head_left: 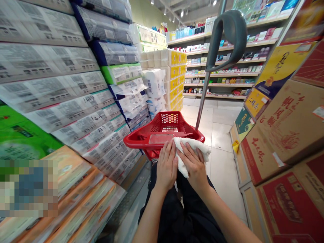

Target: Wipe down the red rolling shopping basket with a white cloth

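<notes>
A red plastic shopping basket with perforated walls sits in front of my knees. Its long pull handle, with a grey looped grip, slants up to the right. My left hand lies on the near rim with fingers straight and close together, by a flat label panel. A fluffy white cloth covers the rim's right part. My right hand holds this cloth against the rim, fingers spread over it. The cloth's underside is hidden. Inside the basket I see only its mesh floor and walls.
Stacked tissue packs rise close on my left, with orange packs lower down. Cardboard cartons line the right side. Toilet-roll packs and product shelves stand ahead. Pale floor tiles run between.
</notes>
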`<state>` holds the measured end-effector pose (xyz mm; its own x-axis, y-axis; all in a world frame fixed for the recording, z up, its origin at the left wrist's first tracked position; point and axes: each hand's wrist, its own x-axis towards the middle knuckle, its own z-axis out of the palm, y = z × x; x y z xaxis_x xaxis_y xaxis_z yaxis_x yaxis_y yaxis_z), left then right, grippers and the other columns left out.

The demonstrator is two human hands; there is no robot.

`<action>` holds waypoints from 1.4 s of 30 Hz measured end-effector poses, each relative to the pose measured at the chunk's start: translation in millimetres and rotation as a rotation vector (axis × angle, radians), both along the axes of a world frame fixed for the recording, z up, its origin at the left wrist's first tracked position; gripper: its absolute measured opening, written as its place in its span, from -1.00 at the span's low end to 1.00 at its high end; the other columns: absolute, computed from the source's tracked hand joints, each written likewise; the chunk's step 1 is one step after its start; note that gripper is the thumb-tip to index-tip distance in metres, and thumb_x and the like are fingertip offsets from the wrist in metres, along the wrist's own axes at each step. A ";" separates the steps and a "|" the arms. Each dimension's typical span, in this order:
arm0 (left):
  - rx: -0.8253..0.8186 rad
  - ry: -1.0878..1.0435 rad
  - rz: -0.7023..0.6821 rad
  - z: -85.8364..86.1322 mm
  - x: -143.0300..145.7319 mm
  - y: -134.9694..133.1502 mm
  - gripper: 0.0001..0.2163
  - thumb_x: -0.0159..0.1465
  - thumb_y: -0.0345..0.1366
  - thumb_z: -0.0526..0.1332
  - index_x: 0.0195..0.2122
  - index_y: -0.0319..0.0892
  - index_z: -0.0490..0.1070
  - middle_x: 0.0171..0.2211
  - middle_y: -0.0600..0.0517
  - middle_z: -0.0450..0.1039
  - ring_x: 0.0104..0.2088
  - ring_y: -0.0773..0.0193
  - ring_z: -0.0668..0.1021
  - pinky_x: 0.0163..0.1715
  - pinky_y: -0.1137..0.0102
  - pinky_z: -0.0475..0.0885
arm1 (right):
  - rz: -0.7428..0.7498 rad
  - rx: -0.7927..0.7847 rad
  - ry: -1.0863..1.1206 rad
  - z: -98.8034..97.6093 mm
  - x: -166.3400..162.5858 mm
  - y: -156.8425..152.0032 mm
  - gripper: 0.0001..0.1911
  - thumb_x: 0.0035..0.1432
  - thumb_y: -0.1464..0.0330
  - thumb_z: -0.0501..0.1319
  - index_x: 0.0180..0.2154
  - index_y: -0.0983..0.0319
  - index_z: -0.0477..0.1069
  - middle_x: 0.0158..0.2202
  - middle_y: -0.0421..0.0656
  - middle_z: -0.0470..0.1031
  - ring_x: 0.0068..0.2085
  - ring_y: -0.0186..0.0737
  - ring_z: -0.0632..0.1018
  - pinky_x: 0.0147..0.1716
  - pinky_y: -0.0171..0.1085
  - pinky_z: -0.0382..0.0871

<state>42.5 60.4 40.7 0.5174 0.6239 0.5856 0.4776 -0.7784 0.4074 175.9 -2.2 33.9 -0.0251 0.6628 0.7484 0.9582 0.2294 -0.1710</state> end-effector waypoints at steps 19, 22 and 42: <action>-0.010 -0.015 0.016 -1.4 2.3 -0.9 -0.50 0.45 -0.31 -0.14 0.41 -0.11 -0.12 0.42 -0.05 -0.02 0.43 0.20 -0.02 0.37 0.12 -0.01 | -0.118 0.096 0.224 0.5 40.3 -1.5 -0.44 0.28 0.47 0.07 0.29 0.11 0.22 0.32 -0.06 0.25 0.36 0.00 0.20 0.29 0.13 0.13; -0.001 -0.014 0.012 -3.3 2.3 0.3 -0.50 0.46 -0.31 -0.14 0.41 -0.11 -0.12 0.42 -0.04 -0.03 0.43 0.20 -0.03 0.37 0.11 -0.01 | -0.111 0.083 0.129 3.9 17.8 0.5 -0.46 0.30 0.46 0.06 0.29 0.11 0.23 0.30 -0.09 0.28 0.36 -0.03 0.20 0.32 0.09 0.06; 0.012 -0.045 -0.001 -2.5 3.7 0.7 -0.48 0.44 -0.33 -0.10 0.42 -0.06 -0.15 0.42 -0.02 -0.02 0.43 0.19 -0.01 0.36 0.12 0.01 | -0.006 0.077 0.283 -5.8 68.0 -8.5 -0.41 0.28 0.47 0.09 0.30 0.03 0.19 0.32 -0.10 0.24 0.35 -0.03 0.24 0.28 0.10 0.18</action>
